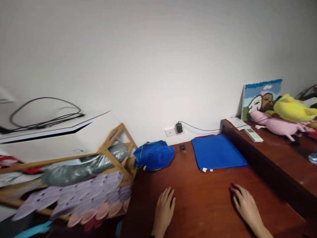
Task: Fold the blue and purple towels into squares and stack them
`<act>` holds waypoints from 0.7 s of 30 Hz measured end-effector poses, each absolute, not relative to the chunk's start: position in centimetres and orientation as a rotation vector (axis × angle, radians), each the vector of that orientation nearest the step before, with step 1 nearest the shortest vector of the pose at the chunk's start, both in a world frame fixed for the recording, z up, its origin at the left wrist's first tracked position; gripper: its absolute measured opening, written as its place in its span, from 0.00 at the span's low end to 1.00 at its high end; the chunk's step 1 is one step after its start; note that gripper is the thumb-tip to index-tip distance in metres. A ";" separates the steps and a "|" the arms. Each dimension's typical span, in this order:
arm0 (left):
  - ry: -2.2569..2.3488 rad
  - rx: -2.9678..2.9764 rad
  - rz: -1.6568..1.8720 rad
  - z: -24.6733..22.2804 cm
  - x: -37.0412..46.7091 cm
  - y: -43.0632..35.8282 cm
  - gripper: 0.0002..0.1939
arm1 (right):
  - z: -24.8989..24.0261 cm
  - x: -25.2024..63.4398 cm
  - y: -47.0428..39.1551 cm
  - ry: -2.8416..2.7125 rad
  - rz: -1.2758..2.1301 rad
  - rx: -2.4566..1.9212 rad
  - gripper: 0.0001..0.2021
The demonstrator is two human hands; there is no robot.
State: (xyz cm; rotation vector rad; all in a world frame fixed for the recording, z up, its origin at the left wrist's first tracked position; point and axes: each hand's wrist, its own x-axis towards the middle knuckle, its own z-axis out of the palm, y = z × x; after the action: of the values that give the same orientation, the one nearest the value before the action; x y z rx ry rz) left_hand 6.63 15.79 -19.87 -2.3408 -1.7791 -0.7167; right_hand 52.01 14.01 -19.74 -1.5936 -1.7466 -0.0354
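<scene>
My left hand (164, 210) rests on the reddish-brown wooden tabletop (200, 198), fingers stretched forward and holding nothing. Further right, my right hand (245, 201) lies on the same surface with its fingers apart, also holding nothing. Beyond the left hand sits a crumpled blue cloth (155, 155) with a green edge and a small white tag. A second blue cloth (219, 152) lies flat and folded towards the back right, two white tags at its front edge. Something dark red peeks out behind that folded cloth. Neither hand touches a cloth.
A wooden rack (116, 152) stands at the left with a white box (74, 138) on top. Along the right runs a raised ledge carrying a remote control (254, 135), a pink plush toy (274, 124), a yellow plush toy (293, 109) and a picture (262, 97). A black charger (179, 127) is plugged into the wall.
</scene>
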 end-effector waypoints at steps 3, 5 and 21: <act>-1.876 -2.180 -0.705 -19.2 -1.4 13.1 0.20 | -18.5 44.9 10.5 -1.844 0.102 -1.386 0.13; -1.912 -2.147 -0.701 -18.4 -4.7 12.5 0.20 | -17.6 39.9 9.1 -1.915 0.165 -1.247 0.15; -2.065 -2.111 -0.732 -16.4 -4.6 10.8 0.21 | -9.3 5.6 26.9 -2.512 0.409 -1.483 0.24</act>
State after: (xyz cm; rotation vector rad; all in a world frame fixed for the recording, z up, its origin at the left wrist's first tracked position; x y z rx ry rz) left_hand -4.57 10.84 -16.37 -2.1111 -2.0649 -0.7318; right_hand 5.62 26.91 -9.28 -1.4828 -2.5118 0.4095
